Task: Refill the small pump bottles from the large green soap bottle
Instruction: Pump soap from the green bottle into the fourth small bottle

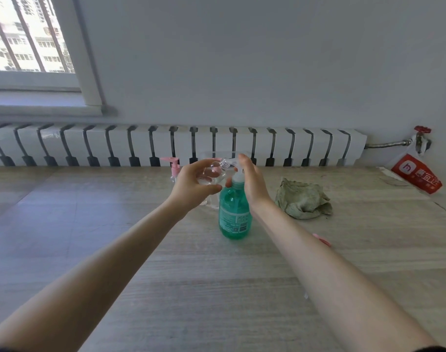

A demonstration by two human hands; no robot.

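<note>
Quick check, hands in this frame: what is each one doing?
Left hand: holds a small clear bottle, tilted.
Right hand: grips the pump of the large green soap bottle.

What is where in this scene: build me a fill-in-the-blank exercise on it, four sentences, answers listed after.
1. The left hand holds the small clear bottle; the right hand grips the top of the soap bottle, which is coloured ___.
2. The other small bottle, standing behind the left hand, has a pump coloured ___.
3. The crumpled cloth lies on the soap bottle's ___ side.
4. Along the wall runs a white ___.

Missing words: green; pink; right; radiator.
</note>
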